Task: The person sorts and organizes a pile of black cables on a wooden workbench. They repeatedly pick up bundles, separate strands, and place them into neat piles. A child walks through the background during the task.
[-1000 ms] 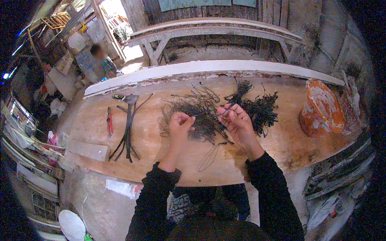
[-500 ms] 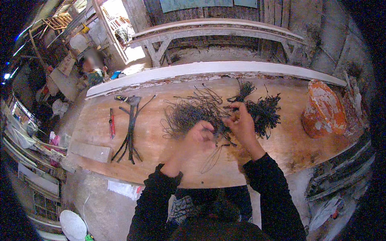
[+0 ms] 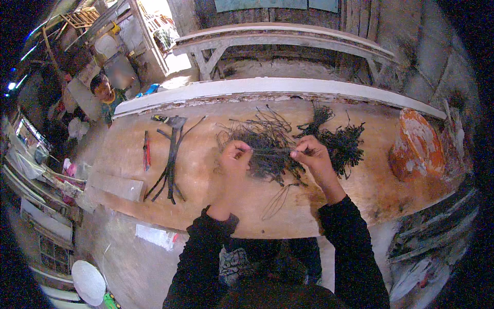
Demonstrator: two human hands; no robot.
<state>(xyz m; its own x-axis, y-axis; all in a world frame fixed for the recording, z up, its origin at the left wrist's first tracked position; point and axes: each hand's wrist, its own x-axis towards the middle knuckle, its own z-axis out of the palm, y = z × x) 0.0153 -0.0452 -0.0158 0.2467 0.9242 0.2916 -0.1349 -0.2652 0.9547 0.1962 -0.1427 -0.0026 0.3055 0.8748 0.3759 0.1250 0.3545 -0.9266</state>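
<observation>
Single head-worn fisheye view, looking steeply down, close over the wooden workbench (image 3: 206,195), edges bent at the rim

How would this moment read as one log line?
left hand: pinching thin dark wire strand | right hand: pinching other end | below: tangled dark wire pile on wooden workbench

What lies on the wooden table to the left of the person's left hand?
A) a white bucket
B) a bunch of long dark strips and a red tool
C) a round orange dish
B: the dark strips and the red tool lie left of the left hand.
</observation>
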